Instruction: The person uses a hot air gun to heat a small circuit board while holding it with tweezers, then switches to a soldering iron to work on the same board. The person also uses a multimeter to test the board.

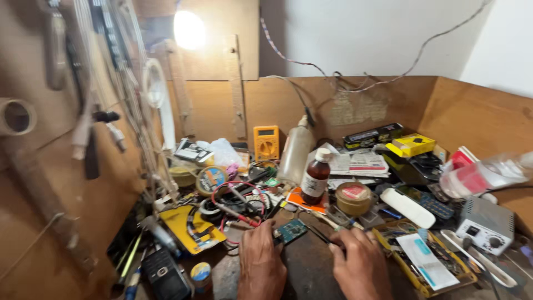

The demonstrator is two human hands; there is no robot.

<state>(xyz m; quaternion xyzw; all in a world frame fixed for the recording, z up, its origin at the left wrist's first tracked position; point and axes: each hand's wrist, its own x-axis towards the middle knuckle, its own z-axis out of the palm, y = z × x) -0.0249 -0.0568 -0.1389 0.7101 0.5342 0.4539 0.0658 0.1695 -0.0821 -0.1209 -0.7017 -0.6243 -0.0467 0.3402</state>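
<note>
The left hand [260, 261] pinches a small green circuit board [292, 229] in its fingers over the cluttered surface [302, 266]; the right hand [361, 264] grips tweezers [321, 235] just beside it.

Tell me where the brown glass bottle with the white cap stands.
The brown bottle stands upright mid-bench in the head view, between the translucent squeeze bottle and the round tin.

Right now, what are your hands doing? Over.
Left hand holds circuit board. Right hand grips thin tool, tip near board. Red wires, brown bottle crowd close behind.
</note>
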